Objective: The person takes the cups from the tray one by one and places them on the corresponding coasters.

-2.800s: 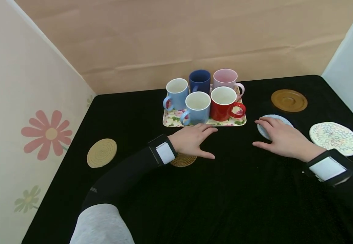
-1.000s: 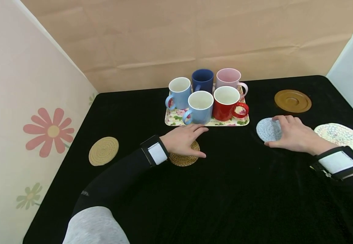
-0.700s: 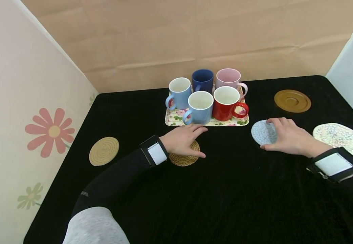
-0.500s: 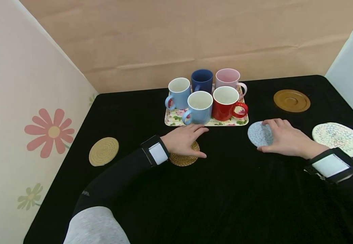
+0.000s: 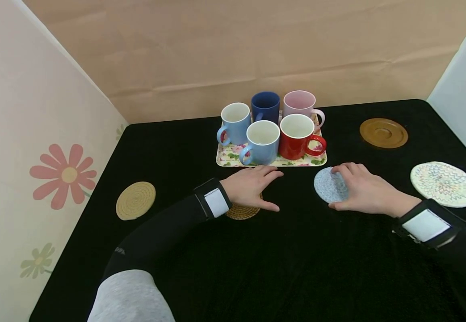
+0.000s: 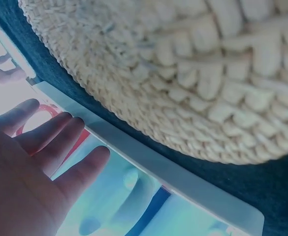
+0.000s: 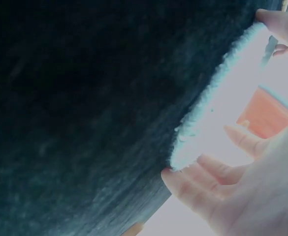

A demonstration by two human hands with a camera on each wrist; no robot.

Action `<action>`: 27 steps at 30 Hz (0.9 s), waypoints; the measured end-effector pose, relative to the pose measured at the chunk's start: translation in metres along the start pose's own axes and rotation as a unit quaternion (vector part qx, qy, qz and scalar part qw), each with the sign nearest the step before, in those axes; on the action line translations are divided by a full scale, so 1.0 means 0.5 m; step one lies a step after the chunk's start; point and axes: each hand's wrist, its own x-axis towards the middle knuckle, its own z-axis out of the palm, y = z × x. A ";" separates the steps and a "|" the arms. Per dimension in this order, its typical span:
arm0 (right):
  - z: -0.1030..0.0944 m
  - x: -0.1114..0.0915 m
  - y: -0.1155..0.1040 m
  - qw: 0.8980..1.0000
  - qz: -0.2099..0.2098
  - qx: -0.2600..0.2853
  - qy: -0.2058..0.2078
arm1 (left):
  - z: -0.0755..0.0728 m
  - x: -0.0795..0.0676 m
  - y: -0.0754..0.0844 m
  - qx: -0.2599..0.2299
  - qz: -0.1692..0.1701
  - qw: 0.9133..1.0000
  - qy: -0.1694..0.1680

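Observation:
My right hand [image 5: 365, 192] holds a light blue round coaster [image 5: 329, 185] on the black table, right of the mugs. Thumb and fingers span opposite edges of this coaster in the right wrist view, where its face [image 7: 222, 103] is washed out by glare. My left hand [image 5: 250, 185] hovers with fingers spread over a brown woven coaster [image 5: 242, 212], which it partly hides. Its fingertips overlap the front edge of a floral tray [image 5: 228, 157] in the head view. In the left wrist view, the woven coaster [image 6: 183, 73] looms large beside the open palm.
On the tray stand two light blue mugs [image 5: 262, 143], a navy mug [image 5: 266, 107], a pink mug [image 5: 299, 103] and a red mug [image 5: 293, 145]. A tan coaster [image 5: 136, 201] lies left; a wooden disc [image 5: 383, 133] and a pale patterned mat [image 5: 443, 184] lie right.
My right hand has reached round the light blue coaster and slid it left and slightly nearer, away from the patterned mat. The left hand stays by the woven coaster, with only slight shifts.

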 end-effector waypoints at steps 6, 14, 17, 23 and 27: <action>0.004 0.002 -0.012 1.000 -0.013 -0.007 0.006 | 0.000 -0.002 0.002 -0.001 -0.003 1.000 -0.007; 0.014 0.008 -0.039 0.999 -0.047 -0.003 0.012 | 0.003 0.005 0.004 -0.005 0.006 1.000 -0.011; 0.017 0.011 -0.051 0.998 -0.059 0.000 0.012 | 0.002 0.016 0.011 -0.011 0.011 1.000 -0.014; 0.019 0.015 -0.063 0.998 -0.062 0.008 0.007 | -0.003 0.054 0.038 -0.006 0.012 0.999 -0.033; 0.017 0.013 -0.063 0.998 -0.057 0.012 0.004 | -0.008 0.084 0.054 0.014 0.006 0.999 -0.044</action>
